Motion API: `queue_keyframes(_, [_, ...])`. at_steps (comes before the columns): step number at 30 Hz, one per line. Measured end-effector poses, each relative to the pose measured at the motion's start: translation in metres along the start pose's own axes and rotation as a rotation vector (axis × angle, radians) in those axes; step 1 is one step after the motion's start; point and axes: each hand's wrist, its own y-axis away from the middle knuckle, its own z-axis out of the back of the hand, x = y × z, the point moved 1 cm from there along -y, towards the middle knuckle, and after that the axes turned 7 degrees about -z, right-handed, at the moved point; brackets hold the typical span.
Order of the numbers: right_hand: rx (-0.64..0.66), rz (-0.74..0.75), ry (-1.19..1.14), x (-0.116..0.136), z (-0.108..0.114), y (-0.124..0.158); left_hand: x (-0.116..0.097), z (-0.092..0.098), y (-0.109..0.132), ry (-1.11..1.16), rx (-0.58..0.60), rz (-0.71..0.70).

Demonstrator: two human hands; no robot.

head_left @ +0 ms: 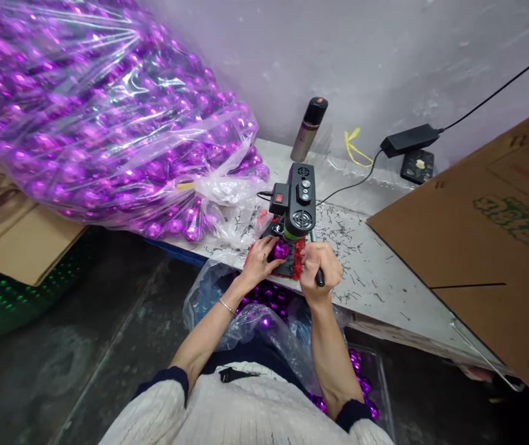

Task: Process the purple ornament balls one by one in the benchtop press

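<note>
A small black machine [298,201] with a red switch stands on a red base at the near edge of the grey table [376,278]. Under its head sits a shiny purple ball [281,250]. My left hand [259,259] is curled round that ball and steadies it on the base. Beside it, my right hand [320,266] is closed in a fist round the machine's black lever handle [319,276]. A bracelet is on my left wrist.
A huge clear bag of purple balls [102,117] fills the table's left. Another bag of balls [269,309] lies in my lap. A spray can [309,128], power adapter [408,139], flat cardboard [487,247] at right, and scattered wire bits surround the machine.
</note>
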Motion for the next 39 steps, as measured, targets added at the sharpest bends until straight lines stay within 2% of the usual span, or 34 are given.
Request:
queue_keyframes(9, [-0.027,-0.02,0.013,-0.003,-0.001,0.005,0.007,-0.004,-0.006,0.2,0.008,0.031])
queue_keyframes(18, [-0.045,0.111,0.028,-0.022,-0.011,0.027,0.01,-0.006,-0.001,0.119,0.0,0.03])
queue_keyframes(28, [-0.117,0.041,-0.043,-0.031,-0.019,0.04,0.015,-0.009,0.0,0.126,-0.012,0.005])
queue_keyframes(35, [-0.043,0.065,-0.007,-0.026,-0.01,0.03,0.014,-0.008,-0.001,0.136,0.001,-0.011])
queue_keyframes(39, [-0.083,0.06,-0.041,-0.026,-0.013,0.032,0.012,-0.007,-0.001,0.126,0.004,-0.007])
